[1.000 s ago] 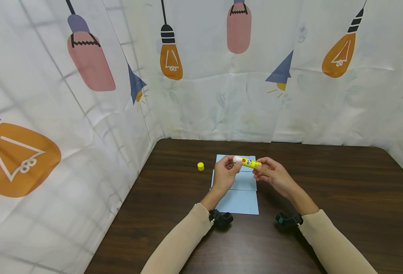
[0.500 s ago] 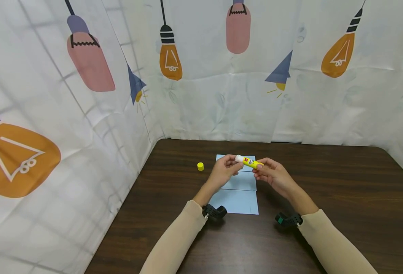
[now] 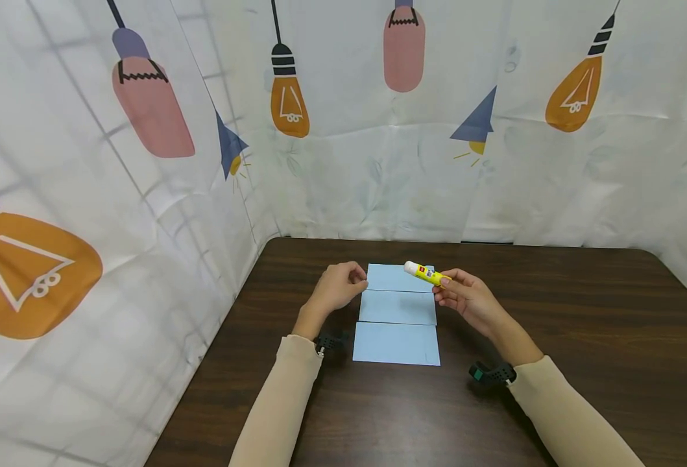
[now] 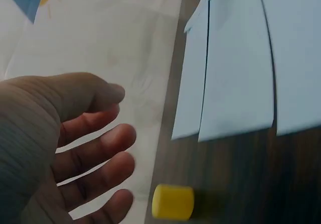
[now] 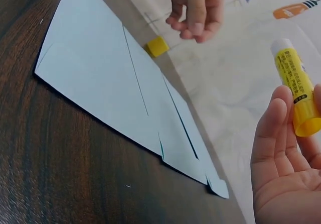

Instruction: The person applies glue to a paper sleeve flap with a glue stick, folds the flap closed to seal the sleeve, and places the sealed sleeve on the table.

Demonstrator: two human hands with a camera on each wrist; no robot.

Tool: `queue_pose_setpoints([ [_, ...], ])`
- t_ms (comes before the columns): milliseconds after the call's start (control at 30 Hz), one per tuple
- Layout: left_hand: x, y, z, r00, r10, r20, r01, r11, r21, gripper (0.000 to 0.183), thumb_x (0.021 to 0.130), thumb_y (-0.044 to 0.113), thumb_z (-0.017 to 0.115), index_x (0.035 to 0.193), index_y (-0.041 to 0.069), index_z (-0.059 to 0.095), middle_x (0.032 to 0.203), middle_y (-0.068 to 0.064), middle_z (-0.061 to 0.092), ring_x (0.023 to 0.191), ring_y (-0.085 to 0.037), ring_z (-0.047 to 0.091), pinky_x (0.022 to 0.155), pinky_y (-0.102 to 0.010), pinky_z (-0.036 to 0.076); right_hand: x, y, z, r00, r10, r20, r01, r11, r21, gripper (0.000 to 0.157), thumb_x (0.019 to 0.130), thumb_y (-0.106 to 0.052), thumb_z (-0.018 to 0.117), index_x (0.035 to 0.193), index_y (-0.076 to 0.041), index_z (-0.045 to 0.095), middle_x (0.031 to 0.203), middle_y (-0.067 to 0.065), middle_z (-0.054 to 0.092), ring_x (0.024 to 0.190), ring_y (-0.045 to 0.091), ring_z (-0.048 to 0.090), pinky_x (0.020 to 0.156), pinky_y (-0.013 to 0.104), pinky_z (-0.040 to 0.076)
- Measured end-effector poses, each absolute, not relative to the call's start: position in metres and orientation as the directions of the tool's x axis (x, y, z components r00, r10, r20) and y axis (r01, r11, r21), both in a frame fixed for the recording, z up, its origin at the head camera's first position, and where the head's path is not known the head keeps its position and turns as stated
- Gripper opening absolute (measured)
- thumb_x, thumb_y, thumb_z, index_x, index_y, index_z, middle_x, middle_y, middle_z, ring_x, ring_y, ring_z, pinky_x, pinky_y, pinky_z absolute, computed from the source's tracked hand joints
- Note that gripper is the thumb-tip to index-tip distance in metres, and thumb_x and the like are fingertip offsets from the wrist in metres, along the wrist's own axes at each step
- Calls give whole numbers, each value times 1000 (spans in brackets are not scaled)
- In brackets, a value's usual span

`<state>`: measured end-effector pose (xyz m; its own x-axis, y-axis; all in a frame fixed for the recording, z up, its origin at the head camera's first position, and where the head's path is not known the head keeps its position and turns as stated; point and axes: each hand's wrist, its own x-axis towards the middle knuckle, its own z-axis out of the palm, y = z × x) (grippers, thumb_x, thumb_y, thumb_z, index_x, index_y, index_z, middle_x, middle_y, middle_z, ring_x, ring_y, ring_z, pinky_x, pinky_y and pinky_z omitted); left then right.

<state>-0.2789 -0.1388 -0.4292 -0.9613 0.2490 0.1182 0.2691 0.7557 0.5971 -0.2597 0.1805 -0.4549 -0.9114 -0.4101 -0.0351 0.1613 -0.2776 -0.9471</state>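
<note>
A yellow glue stick (image 3: 427,274) with a white end is pinched between the thumb and fingers of my right hand (image 3: 473,301), above the far part of the light blue paper. Three light blue sheets (image 3: 397,306) lie in a column on the table, their edges meeting or slightly overlapping. To the left of the sheets hovers my left hand (image 3: 334,288), holding nothing, its fingers loosely bent. A yellow cap (image 4: 173,202) rests on the table below that hand in the left wrist view. From the head camera the left hand hides it.
The dark brown wooden table (image 3: 582,337) extends to both sides of the sheets. A white curtain (image 3: 366,188) printed with lamps hangs behind it and along the left.
My left hand has let go of the glue stick's white end and moved left, away from it. My right hand has stayed nearly in place, keeping the glue stick.
</note>
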Motion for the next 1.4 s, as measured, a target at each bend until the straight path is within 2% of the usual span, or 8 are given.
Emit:
queue_pose_setpoints([
  [200,-281,-167,-427,-973,167,161,229,798,557,17,93,20,74,108,13,72,102,-4,67,95,-22,57,87,-40,49,-260,181,-456,-909,-415,-30,159,-280,-947,9,107,-16,53,114,-12,58,97,2,72,85,10,69,80,22,58],
  [400,-281,-179,-438,-984,123,128,174,819,547,25,91,22,76,114,12,72,110,-6,64,103,-25,59,94,-45,50,-258,181,-456,-911,-411,-38,170,-288,-942,9,107,-16,53,114,-13,58,97,2,72,85,10,68,80,21,59],
  [633,-283,-181,-454,-992,95,88,128,825,551,32,93,26,77,121,13,71,113,-7,64,101,-25,60,92,-44,51,-258,182,-456,-913,-404,-51,177,-281,-943,9,107,-18,54,114,-13,57,97,2,72,84,11,68,80,21,58],
  [833,-285,-180,-459,-994,56,94,99,828,552,31,94,28,76,121,14,71,113,-6,65,104,-25,61,99,-50,44,-260,183,-455,-913,-406,-48,176,-284,-942,9,107,-18,55,114,-14,58,96,1,73,84,10,69,79,21,59],
  [1133,-288,-181,-467,-993,43,106,95,830,550,28,94,30,76,118,17,71,99,-2,66,88,-20,59,88,-44,44,-261,184,-457,-914,-402,-56,183,-286,-941,9,106,-19,56,113,-13,58,96,1,72,84,12,68,79,21,58],
  [1400,-287,-181,-467,-993,35,112,92,826,556,24,93,32,76,112,18,72,92,1,66,83,-18,60,90,-45,43,-262,185,-458,-912,-401,-79,210,-293,-933,8,107,-18,56,113,-13,58,97,3,72,83,12,68,78,22,58],
])
